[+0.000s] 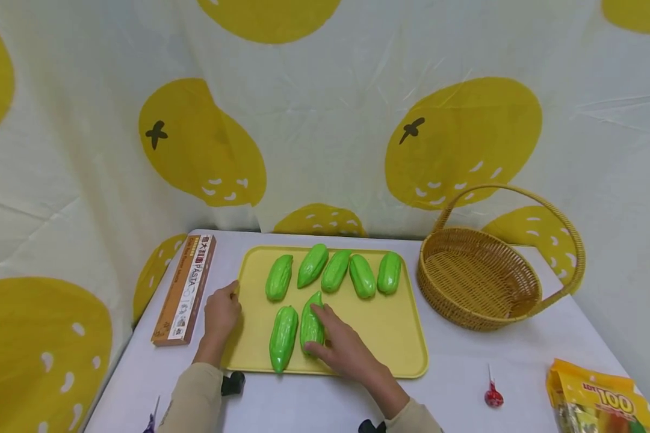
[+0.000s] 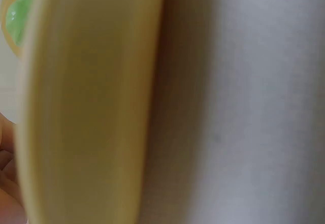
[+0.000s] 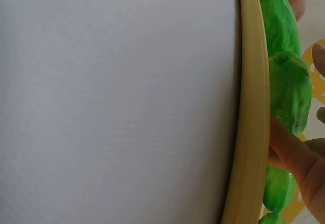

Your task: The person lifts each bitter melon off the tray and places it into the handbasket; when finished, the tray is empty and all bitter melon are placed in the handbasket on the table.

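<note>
My left hand (image 1: 222, 310) is at the left rim of a yellow tray (image 1: 368, 343), with its fingers against the edge; only a bit of it, fingers bent, shows in the left wrist view. On the tray's front half lie two green bitter melons. My right hand (image 1: 352, 352) reaches over the right one (image 1: 311, 328), its thumb and fingers spread around it. The right wrist view has the thumb (image 3: 292, 148) beside that melon and the other fingertips a little apart from it. The other front melon (image 1: 284, 338) lies close to its left.
Several more bitter melons (image 1: 336, 270) line the tray's back half. A pasta box (image 1: 184, 288) lies left of the tray. To the right are a wicker basket (image 1: 476, 316), a red lollipop (image 1: 493, 397) and a yellow bag (image 1: 601, 394). A patterned curtain (image 1: 325, 120) hangs behind.
</note>
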The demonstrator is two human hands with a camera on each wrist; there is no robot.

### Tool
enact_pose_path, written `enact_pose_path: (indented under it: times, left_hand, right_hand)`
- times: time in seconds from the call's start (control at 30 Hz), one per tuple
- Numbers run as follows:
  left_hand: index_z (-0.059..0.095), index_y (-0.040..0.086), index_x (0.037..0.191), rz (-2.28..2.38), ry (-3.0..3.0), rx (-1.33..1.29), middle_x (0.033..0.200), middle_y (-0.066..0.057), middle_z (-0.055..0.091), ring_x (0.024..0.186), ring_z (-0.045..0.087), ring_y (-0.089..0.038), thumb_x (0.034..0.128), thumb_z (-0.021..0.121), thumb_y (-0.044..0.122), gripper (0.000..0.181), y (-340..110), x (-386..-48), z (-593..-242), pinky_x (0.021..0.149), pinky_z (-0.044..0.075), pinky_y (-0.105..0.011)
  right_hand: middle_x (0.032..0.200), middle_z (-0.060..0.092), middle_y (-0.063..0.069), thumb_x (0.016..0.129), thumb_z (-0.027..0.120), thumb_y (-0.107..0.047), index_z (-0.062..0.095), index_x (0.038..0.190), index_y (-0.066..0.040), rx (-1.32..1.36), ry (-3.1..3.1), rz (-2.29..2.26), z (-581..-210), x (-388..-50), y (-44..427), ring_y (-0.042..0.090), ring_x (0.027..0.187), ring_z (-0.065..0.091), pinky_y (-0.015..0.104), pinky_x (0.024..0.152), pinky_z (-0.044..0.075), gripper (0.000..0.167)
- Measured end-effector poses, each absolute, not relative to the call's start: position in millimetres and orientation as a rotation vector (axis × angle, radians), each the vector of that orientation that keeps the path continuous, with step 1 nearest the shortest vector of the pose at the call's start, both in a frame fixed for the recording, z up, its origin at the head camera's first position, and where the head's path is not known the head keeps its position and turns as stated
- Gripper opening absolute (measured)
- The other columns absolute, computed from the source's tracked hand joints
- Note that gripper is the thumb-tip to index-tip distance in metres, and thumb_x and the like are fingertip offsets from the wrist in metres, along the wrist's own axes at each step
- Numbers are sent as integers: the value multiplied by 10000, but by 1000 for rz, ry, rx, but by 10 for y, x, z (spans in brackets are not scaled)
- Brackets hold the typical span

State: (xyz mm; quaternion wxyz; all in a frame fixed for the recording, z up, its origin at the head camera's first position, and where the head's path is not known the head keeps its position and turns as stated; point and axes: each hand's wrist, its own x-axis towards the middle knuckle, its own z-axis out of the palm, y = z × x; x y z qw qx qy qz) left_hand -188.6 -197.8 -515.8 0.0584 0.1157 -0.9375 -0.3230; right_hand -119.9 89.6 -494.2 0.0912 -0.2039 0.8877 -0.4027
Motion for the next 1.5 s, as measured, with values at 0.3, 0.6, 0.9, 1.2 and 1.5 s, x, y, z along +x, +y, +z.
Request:
enact_pose_path:
  times: [0.3, 0.6, 0.9, 1.2, 1.5]
  left_hand:
    - [598, 7, 1388, -997, -2798, 362, 1318, -292, 634, 1131, 638, -538, 956, 482, 8, 447, -1984, -1898, -5200, 890, 512, -632]
    - [638, 29, 1355, -1052, -2734, 442, 1322, -251, 649, 1133, 654, -492, 971, 471, 41, 418, -1991, -1908, -5237, 908, 509, -594]
    - [672, 27, 1305, -1034, -2710, 446, 1278, -251, 671, 1164, 640, -505, 955, 486, 29, 397, -1997, -1893, -5224, 900, 517, -590]
    - [674, 13, 1297, -1051, -2715, 422, 1276, -245, 674, 1153, 654, -490, 958, 482, 41, 391, -2014, -1921, -5252, 904, 518, -592]
    - [676, 18, 1303, -1043, -2704, 454, 1275, -243, 679, 1193, 628, -496, 960, 476, 57, 399, -2010, -1916, -5267, 955, 502, -608]
  right_hand:
    - [1638, 196, 356, 957, 699, -334, 354, 1587, -127, -582, 2644, -1164, -5002, -1231, 868, 518, 1440, 394, 652, 1111, 393, 748]
    - [1628, 246, 342, 943, 718, -310, 373, 1580, -123, -599, 2651, -1134, -5012, -1230, 857, 499, 1438, 414, 616, 1126, 400, 748]
    - [1602, 303, 347, 907, 754, -271, 429, 1548, -93, -593, 2679, -1122, -4981, -1206, 887, 490, 1411, 456, 603, 1112, 422, 740]
    - [1621, 298, 311, 889, 760, -251, 442, 1541, -96, -576, 2678, -1157, -4932, -1188, 941, 488, 1411, 457, 612, 1109, 421, 743]
    - [1629, 307, 285, 890, 757, -263, 446, 1543, -116, -564, 2697, -1194, -4862, -1174, 995, 461, 1418, 459, 600, 1109, 425, 738]
